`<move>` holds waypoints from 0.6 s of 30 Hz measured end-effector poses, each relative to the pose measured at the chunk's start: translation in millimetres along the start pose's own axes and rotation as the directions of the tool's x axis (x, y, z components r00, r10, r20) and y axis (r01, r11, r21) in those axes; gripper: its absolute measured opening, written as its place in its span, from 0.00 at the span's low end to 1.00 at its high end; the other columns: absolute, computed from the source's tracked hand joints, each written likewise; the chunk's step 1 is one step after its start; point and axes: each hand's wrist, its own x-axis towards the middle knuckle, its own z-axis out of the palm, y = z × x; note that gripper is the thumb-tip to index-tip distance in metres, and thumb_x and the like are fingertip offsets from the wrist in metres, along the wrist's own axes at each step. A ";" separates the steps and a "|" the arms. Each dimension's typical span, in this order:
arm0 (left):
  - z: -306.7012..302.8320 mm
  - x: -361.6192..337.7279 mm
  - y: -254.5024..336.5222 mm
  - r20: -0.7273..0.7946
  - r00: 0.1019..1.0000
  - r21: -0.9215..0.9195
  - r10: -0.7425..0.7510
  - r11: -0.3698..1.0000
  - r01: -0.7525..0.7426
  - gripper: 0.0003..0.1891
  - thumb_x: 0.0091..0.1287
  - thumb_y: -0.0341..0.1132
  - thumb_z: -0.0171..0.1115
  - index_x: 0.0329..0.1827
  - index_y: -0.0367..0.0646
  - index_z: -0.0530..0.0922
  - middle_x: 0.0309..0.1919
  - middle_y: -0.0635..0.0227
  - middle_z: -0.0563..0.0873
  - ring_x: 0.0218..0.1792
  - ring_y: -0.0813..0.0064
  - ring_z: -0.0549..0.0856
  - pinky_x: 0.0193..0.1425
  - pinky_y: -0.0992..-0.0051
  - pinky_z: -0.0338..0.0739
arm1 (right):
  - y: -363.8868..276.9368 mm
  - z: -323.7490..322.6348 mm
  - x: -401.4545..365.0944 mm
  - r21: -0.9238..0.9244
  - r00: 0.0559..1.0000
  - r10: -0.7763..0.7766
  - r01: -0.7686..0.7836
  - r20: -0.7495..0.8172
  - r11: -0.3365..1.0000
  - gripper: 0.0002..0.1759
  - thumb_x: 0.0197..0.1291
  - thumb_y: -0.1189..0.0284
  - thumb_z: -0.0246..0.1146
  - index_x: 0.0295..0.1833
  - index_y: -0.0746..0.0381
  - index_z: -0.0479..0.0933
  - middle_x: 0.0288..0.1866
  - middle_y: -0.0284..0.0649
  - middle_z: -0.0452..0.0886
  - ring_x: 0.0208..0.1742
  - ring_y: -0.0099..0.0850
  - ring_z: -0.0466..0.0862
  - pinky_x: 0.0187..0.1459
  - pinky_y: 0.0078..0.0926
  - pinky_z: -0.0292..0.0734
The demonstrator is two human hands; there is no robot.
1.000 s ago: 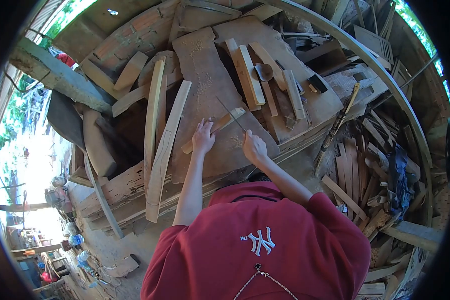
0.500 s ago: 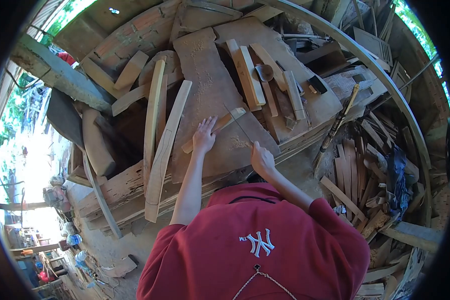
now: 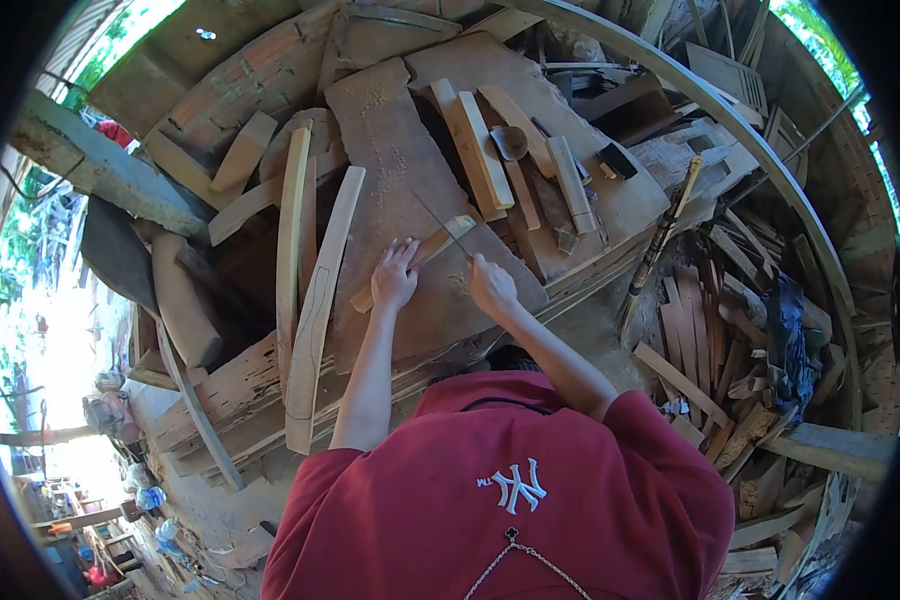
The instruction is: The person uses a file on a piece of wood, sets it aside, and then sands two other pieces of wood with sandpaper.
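My left hand (image 3: 395, 275) presses a short wooden block (image 3: 432, 245) down on the broad plank bench top (image 3: 380, 150), its fingers over the block's middle. My right hand (image 3: 492, 285) is closed round the grip of a thin-bladed saw (image 3: 435, 215), which shows almost edge-on as a narrow dark line. The blade lies slantwise across the block near its far, paler end. The fist hides the saw's handle. A little sawdust (image 3: 458, 284) lies on the bench beside the block.
Long shaped wood pieces (image 3: 320, 290) lean at the bench's left. More wood strips (image 3: 485, 150), a round dark wooden piece (image 3: 511, 143) and a black-ended tool (image 3: 618, 162) lie to the right. A stick (image 3: 660, 245) stands at the right edge, near piled offcuts (image 3: 695, 330).
My right hand has pushed the saw forward and left, so its grip is closer to the block. The left hand stays on the block. The whole view has shifted slightly.
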 end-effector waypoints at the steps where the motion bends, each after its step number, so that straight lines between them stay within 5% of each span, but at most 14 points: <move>1: -0.5 -0.8 1.1 0.001 1.000 -0.008 -0.013 1.000 0.013 0.25 0.67 0.44 0.59 0.68 0.56 0.72 0.67 0.71 0.76 0.72 0.61 0.67 0.76 0.63 0.62 | -1.6 3.5 10.4 0.001 1.000 -0.013 0.013 -0.009 1.000 0.16 0.72 0.62 0.48 0.44 0.65 0.70 0.34 0.61 0.82 0.38 0.60 0.83 0.40 0.56 0.77; 10: 5.2 0.4 -7.6 0.036 0.998 0.063 0.059 0.996 -0.061 0.24 0.68 0.45 0.58 0.68 0.55 0.72 0.71 0.65 0.71 0.72 0.62 0.68 0.79 0.62 0.55 | -4.2 4.6 7.3 -0.066 1.000 -0.005 0.005 0.008 0.998 0.15 0.72 0.63 0.47 0.45 0.65 0.71 0.36 0.61 0.83 0.40 0.59 0.84 0.42 0.54 0.78; 18: 5.0 -1.3 -4.8 0.048 0.998 0.009 -0.028 1.000 0.028 0.25 0.69 0.46 0.57 0.69 0.57 0.72 0.72 0.65 0.70 0.73 0.63 0.67 0.80 0.62 0.53 | 7.7 -19.2 -62.2 -0.136 0.993 0.096 -0.085 0.074 0.987 0.16 0.73 0.63 0.46 0.48 0.65 0.71 0.37 0.61 0.83 0.42 0.58 0.84 0.45 0.53 0.78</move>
